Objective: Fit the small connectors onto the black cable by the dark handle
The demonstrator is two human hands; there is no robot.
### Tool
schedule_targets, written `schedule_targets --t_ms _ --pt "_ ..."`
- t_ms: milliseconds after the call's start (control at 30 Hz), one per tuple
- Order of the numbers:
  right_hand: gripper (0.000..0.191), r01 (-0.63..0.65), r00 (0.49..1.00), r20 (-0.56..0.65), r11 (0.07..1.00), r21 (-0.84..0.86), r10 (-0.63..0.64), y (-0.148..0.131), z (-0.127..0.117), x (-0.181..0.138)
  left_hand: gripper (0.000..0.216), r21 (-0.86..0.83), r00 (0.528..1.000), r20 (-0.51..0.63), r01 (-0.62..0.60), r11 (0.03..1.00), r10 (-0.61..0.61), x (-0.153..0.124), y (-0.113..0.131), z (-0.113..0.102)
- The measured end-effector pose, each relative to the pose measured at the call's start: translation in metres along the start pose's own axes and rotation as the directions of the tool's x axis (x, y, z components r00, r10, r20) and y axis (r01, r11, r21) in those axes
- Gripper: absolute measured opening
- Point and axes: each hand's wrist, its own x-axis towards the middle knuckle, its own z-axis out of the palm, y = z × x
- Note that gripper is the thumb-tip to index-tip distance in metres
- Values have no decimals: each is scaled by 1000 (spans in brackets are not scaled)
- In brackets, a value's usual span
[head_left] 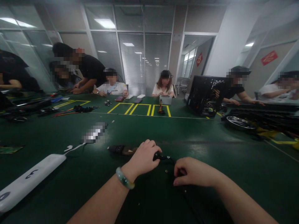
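My left hand (144, 157), with a pale green bangle (125, 179) on its wrist, is curled over a small black part (157, 155) on the green table (149, 130). A thin black cable (168, 159) runs from that part toward my right hand (193, 171). The right hand is closed in a loose fist, its fingertips pinched on the table near the cable's end; what they pinch is too small to name. A dark, brownish oblong object (121, 150) lies just left of my left hand. A tiny screw-like speck (166, 171) sits between the hands.
A white power bank (28, 180) with a white cable (72, 147) lies at the near left. Several people sit round the far and side edges. A black computer case (205, 95) stands at the right, with dark parts and cables (261, 119) beside it. Yellow tape boxes (140, 109) mark the table's middle.
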Motion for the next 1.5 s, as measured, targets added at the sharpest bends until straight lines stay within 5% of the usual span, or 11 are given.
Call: schedule_targets --t_ms 133,300,433,867,1133,1267,1400,1500 --pt "17 56 998 -45 994 94 -52 -1 10 7 23 29 1000 -26 11 1000 -10 2 5 3" --pt "23 9 997 -73 913 407 23 7 18 18 20 24 1000 -24 10 1000 -10 8 6 7" --pt "24 70 992 -126 866 496 -8 13 21 22 27 26 999 3 -33 999 33 6 5 2" --pt "15 -30 992 -114 985 170 50 12 15 17 18 59 998 31 -63 996 62 5 9 2" --pt "18 -129 992 43 923 362 122 27 12 10 16 39 990 -1 -139 990 139 9 17 8" --pt "20 4 993 -97 830 557 61 20 16 18 14 25 993 -24 -118 993 119 9 18 9" --pt "23 209 924 -374 720 662 76 10 20 27 14 58 994 -46 -100 993 103 10 19 11" --pt "19 160 923 -375 798 581 88 10 24 30 12 64 992 -40 -113 991 116 11 18 11"
